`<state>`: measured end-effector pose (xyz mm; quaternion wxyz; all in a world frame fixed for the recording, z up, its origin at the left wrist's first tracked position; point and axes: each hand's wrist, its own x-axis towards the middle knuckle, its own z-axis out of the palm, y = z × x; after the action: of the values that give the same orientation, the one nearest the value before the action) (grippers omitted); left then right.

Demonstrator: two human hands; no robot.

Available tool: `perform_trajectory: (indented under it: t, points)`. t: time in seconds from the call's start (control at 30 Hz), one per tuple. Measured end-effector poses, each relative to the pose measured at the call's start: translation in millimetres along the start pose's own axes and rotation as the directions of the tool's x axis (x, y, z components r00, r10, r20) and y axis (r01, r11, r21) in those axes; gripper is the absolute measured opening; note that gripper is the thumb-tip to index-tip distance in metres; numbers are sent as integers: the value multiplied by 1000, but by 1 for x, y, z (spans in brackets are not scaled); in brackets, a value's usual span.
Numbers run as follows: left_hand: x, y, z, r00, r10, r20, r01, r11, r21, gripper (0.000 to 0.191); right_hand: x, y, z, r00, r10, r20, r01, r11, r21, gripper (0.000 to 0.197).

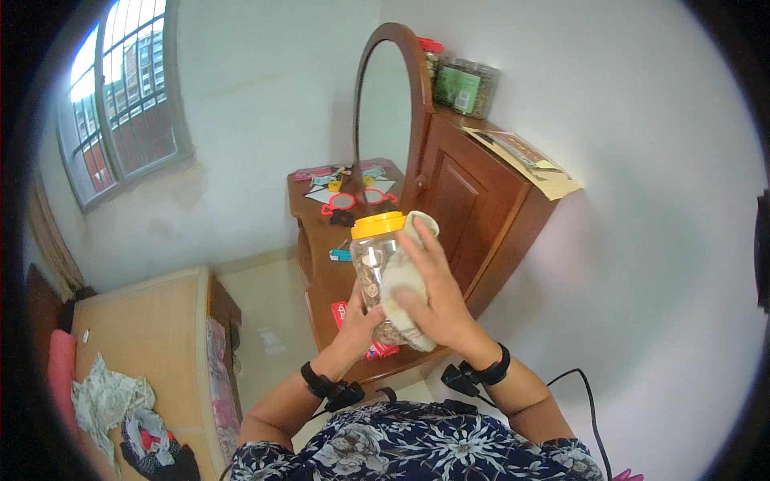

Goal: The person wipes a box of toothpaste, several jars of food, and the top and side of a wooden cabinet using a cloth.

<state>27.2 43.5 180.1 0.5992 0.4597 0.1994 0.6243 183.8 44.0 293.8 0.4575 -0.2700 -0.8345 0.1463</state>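
A clear plastic jar (365, 264) with a yellow screw lid (378, 225) is held up in front of me, tilted slightly. Brown dried pieces show inside it. My left hand (360, 321) grips the jar low on its left side, thumb across the front. A pale cloth (402, 282) lies against the jar's right side under my right hand (438, 288), which presses it there with fingers spread and slightly blurred. The cloth hides much of the jar's right half.
Behind the jar stands a wooden dressing table (325, 294) with an oval mirror (385, 120), a red-framed hand mirror (341, 202) and red packets (382, 350). More jars (466, 87) and papers (523, 156) top its cabinet (457, 192). At left, a bed (156, 337) holds crumpled clothes (111, 388).
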Motion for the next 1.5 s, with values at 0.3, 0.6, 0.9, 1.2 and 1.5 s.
perform_trajectory:
  t: [0.3, 0.6, 0.9, 1.2, 1.5]
  points:
    - [-7, 13, 4, 989, -46, 137, 52, 998, -37, 100, -2, 34, -3, 911, 377, 170, -303, 327, 895, 62]
    - [18, 6, 33, 971, 206, -124, -163, 943, 289, 87, -60, 73, 14, 735, 650, 193, -568, 434, 699, 49]
    - [19, 15, 19, 998, 12, 70, -20, 992, 125, 76, -55, 61, -18, 715, 699, -8, -466, 486, 739, 49]
    - [6, 9, 31, 981, -173, 86, 182, 976, -119, 85, -50, 50, -10, 728, 684, 49, -487, 465, 739, 44]
    - [21, 1, 31, 948, 304, -96, -179, 757, 628, 84, -37, 19, 4, 972, 130, -198, -125, 991, 35, 56]
